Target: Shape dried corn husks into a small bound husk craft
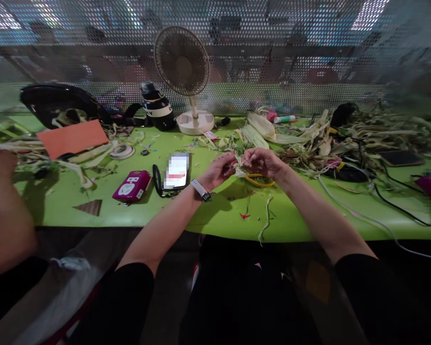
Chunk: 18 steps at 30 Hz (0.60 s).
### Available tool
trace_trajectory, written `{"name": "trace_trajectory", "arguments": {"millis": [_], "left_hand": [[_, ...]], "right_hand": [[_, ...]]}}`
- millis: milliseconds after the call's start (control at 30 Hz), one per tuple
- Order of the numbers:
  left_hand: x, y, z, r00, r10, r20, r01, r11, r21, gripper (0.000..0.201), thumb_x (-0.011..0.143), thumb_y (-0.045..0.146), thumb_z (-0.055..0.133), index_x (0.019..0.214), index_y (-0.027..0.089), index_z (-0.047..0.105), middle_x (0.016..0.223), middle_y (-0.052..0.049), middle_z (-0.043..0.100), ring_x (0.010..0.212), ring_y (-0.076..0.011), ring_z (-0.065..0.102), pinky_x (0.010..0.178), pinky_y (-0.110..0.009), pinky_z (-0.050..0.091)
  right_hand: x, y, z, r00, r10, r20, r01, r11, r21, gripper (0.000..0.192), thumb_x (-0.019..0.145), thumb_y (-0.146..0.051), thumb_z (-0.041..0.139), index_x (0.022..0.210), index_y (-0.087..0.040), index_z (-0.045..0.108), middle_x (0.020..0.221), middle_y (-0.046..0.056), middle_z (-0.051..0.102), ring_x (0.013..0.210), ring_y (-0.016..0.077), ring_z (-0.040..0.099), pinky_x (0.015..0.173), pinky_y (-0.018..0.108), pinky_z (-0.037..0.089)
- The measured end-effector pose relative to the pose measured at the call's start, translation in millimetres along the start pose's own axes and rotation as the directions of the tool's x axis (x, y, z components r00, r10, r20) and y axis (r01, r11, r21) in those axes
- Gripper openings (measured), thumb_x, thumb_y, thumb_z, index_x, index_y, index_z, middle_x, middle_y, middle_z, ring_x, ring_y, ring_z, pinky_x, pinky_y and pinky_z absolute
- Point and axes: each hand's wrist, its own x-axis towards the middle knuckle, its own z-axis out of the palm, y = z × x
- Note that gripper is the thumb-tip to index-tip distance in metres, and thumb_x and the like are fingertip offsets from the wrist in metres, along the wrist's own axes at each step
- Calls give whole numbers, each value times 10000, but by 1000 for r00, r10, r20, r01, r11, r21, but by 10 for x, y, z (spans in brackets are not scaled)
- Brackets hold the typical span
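A pale husk strip [240,167] is pinched between the left hand [221,170] and right hand [264,162] at frame centre, its long axis left-right, above yellow scissors [260,181].

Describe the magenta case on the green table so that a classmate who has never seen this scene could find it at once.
Start at the white desk fan at the back of the green table. Come forward and left, past the phone. The magenta case lies left of it, the only pink box there, bearing a white label.

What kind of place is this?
Probably a craft workshop bench. Both hands, the left hand and the right hand, work a pale husk piece over a green table strewn with dried husks, behind a mesh screen.
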Motion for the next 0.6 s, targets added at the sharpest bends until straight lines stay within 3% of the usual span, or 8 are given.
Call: {"name": "trace_trajectory", "arguments": {"millis": [100,167,267,333,500,600], "left_hand": [[12,-16,-15,1000,-1,6,2,999,-36,258,855,169,654,651,151,496,490,74,446,372,-5,319,354,-132,250],[23,-29,-30,1000,2,-8,-3,996,-93,232,843,167,674,665,148,528,519,58,509,406,-17,410,400,-136,346],[47,-46,-58,997,-5,-82,-10,982,-186,156,804,162,727,732,150,590,585,40,601,496,-48,543,508,-161,466],[61,-49,-81,992,-7,-123,-18,980,-197,132,786,153,744,765,146,615,603,36,623,502,-48,555,519,-159,473],[66,-23,-127,996,-50,-70,39,988,-151,116,790,159,733,762,120,627,600,24,613,478,-33,517,487,-144,443],[68,-10,-135,991,-127,-30,122,984,-127,129,802,160,717,731,120,617,580,21,593,481,-34,499,474,-147,420]], "right_hand": [[11,9,-13,1000,11,-2,-10,1000,13,90,575,-236,536,635,-188,489,583,-18,535,424,70,309,416,208,246],[17,8,4,1000,9,-26,-8,998,62,88,602,-251,533,636,-195,474,568,-15,531,426,81,354,417,210,297],[26,6,50,998,8,-63,1,989,145,129,684,-319,517,646,-208,466,546,-9,524,445,113,438,434,232,376],[35,-1,70,994,9,-105,8,987,158,160,730,-350,514,669,-204,495,537,-14,522,450,117,463,440,234,399],[38,-70,59,960,-52,-276,45,998,-31,145,769,-316,597,721,-185,557,519,-35,537,418,90,458,410,205,385],[-5,-134,60,972,-67,-225,18,977,-211,225,816,-350,631,688,-177,567,515,-24,554,408,86,470,404,205,394]]}}
